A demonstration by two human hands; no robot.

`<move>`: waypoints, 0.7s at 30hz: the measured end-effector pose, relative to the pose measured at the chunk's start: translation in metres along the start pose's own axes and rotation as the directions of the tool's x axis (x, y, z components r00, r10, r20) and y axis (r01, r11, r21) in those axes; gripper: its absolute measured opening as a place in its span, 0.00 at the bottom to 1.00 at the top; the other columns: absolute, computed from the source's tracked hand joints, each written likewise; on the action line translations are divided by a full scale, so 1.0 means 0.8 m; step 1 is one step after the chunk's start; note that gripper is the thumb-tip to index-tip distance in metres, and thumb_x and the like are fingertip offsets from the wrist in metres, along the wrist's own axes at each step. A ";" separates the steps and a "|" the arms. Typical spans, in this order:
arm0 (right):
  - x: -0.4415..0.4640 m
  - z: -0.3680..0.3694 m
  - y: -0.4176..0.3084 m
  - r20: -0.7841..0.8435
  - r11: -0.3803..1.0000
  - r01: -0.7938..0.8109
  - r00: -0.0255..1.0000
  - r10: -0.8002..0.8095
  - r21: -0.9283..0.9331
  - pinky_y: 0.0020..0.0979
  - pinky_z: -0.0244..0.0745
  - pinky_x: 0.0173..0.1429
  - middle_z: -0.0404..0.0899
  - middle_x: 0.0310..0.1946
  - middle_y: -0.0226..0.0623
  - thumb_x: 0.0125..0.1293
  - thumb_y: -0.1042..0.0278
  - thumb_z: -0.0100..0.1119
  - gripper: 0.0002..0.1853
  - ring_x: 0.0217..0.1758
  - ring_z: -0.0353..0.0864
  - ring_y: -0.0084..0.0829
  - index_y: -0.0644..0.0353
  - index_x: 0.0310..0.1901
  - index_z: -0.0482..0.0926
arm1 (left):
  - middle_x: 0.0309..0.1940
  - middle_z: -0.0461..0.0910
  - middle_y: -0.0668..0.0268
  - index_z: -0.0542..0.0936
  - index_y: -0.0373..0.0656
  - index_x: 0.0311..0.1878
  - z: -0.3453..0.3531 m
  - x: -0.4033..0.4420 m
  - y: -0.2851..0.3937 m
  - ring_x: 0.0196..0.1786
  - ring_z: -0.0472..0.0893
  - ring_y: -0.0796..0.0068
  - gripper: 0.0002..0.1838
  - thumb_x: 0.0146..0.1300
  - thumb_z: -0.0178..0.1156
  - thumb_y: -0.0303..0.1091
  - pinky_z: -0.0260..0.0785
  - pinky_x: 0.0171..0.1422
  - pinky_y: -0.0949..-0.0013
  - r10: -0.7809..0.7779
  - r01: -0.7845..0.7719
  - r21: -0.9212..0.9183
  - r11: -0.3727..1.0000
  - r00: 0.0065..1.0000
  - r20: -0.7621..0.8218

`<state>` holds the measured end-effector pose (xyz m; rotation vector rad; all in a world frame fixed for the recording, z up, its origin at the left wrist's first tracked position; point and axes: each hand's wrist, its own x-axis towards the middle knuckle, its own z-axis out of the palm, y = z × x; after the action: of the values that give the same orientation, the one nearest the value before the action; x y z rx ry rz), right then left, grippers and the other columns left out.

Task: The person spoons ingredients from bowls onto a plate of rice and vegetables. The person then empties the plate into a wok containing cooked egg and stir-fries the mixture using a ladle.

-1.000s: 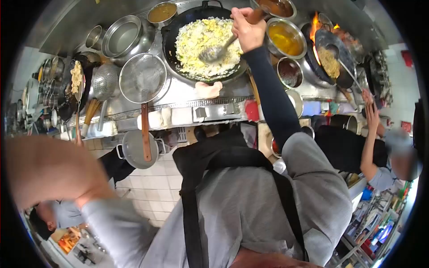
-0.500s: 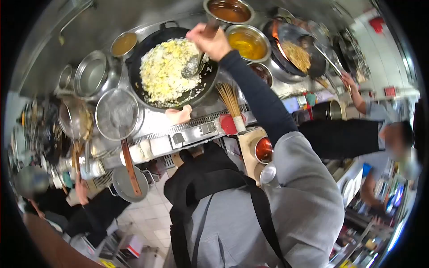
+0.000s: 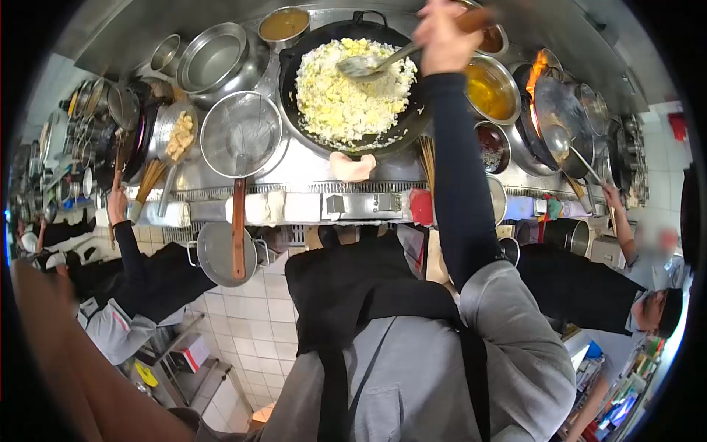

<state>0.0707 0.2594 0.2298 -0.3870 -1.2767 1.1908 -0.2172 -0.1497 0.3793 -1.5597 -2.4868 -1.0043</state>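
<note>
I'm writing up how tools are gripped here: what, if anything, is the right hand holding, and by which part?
The ladle, held in the right hand by its wooden handle.

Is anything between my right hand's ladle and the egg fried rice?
Nothing visible: the ladle in your right hand has its bowl right over the egg fried rice, inside the wok's rim.

Across the stainless-steel cooking range [image 3: 305, 163], a black wok [image 3: 318, 35] is set at the middle, flanked by a steel pot [image 3: 259, 68] and a bowl of yellow liquid [image 3: 515, 82]; folded white cloths [image 3: 300, 208] and a red cloth [image 3: 421, 207] are laid along the front ledge.
</note>
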 end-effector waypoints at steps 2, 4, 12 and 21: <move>-0.042 0.025 0.039 -0.031 0.990 -0.130 0.991 0.129 -0.050 0.29 0.64 0.24 0.72 0.17 0.29 0.74 0.62 0.68 0.15 0.15 0.68 0.23 0.65 0.32 0.81 | 0.58 0.83 0.60 0.80 0.41 0.65 -0.001 -0.004 -0.006 0.57 0.83 0.65 0.20 0.73 0.62 0.37 0.77 0.59 0.58 0.000 0.000 -0.014 1.000 1.000 0.000; -0.025 0.040 0.031 0.119 0.950 -0.311 0.943 0.311 -0.014 0.30 0.65 0.24 0.72 0.16 0.28 0.76 0.58 0.67 0.19 0.15 0.69 0.22 0.66 0.32 0.82 | 0.58 0.83 0.60 0.79 0.41 0.65 -0.011 -0.009 -0.008 0.57 0.83 0.65 0.20 0.73 0.62 0.37 0.76 0.59 0.58 -0.003 0.003 -0.017 1.000 0.999 -0.032; -0.097 0.048 0.017 0.239 0.949 -0.174 0.941 0.239 -0.263 0.22 0.65 0.29 0.80 0.22 0.25 0.75 0.58 0.68 0.17 0.20 0.72 0.15 0.62 0.31 0.87 | 0.59 0.82 0.61 0.79 0.42 0.65 -0.069 -0.031 0.115 0.57 0.82 0.66 0.21 0.73 0.61 0.36 0.76 0.59 0.58 0.378 -0.514 -0.289 0.808 0.828 -0.414; -0.114 0.024 -0.023 0.083 0.951 -0.285 0.952 0.296 -0.120 0.24 0.64 0.28 0.72 0.18 0.24 0.78 0.66 0.62 0.14 0.20 0.69 0.16 0.62 0.32 0.81 | 0.60 0.81 0.62 0.78 0.42 0.66 0.098 -0.128 0.078 0.57 0.81 0.67 0.21 0.72 0.61 0.35 0.76 0.58 0.58 -0.055 -0.140 -0.990 -0.021 0.989 -0.138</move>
<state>0.0774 0.1682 0.2031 -0.6182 -1.4076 1.4072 -0.0924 -0.1708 0.3118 -1.4158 -1.2002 -3.2132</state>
